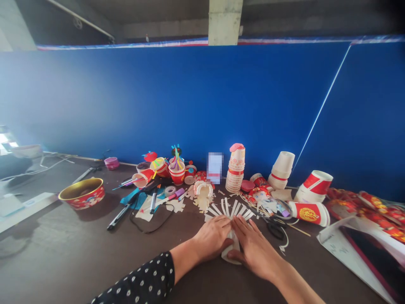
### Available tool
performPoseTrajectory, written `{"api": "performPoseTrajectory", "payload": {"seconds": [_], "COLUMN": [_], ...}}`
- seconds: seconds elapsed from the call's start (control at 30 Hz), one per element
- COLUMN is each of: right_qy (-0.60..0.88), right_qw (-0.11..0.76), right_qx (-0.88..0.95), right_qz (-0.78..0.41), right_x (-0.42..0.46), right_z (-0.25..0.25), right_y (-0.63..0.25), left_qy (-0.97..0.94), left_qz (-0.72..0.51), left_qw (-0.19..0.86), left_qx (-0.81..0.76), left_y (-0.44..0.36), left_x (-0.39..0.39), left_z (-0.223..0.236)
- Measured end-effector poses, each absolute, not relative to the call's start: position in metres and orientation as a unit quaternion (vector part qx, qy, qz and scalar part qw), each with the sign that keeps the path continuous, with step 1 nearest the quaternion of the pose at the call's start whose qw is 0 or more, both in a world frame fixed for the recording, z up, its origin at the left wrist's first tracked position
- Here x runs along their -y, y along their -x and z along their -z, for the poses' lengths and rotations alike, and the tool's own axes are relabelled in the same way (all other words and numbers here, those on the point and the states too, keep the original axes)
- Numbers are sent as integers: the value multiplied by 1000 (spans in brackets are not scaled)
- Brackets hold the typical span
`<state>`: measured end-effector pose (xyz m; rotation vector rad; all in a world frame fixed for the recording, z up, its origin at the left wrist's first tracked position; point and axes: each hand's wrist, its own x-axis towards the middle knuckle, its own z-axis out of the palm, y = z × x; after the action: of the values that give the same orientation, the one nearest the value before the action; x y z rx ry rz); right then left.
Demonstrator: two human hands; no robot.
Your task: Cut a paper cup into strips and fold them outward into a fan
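A white paper cup (233,247) lies in front of me, its wall cut into many strips (234,207) that fan out away from me. My left hand (213,236) grips the cup's left side, fingers bent over the base of the strips and thumb on the body. From the right, my right hand (255,247) holds it with longer, straighter fingers along the strips and its thumb near the close end. Between the two hands only a narrow part of the cup shows; the rest is covered.
Behind lie another cut cup (203,190), paper scraps and black scissors (275,230). Stacked cups (236,169) stand farther back. On the left are pens (153,200), decorated cups (177,173) and a gold-lined bowl (84,194). A red-and-white cup (310,214) and a dark tablet (376,261) lie right.
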<state>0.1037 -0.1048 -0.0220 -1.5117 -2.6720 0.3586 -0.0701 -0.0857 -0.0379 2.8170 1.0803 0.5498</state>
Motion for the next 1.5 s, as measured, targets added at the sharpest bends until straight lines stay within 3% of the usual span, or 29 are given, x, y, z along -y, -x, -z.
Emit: {"api": "performPoseTrajectory", "payload": {"seconds": [0.23, 1.27, 1.5], "right_qy": [497, 497, 474], "right_qw": [-11, 0, -39], "right_qx": [855, 858, 865], "right_qz": [-150, -129, -161], "right_x": [110, 109, 103], "right_z": [17, 28, 19], "right_y": [-103, -105, -117], "left_qy": [-912, -912, -920], "left_qz": [-99, -41, -45], "left_qw": [52, 86, 102], "left_qx": [-396, -398, -376], "left_y": [70, 74, 80], "left_x": [82, 89, 93], "left_z": [50, 41, 33]}}
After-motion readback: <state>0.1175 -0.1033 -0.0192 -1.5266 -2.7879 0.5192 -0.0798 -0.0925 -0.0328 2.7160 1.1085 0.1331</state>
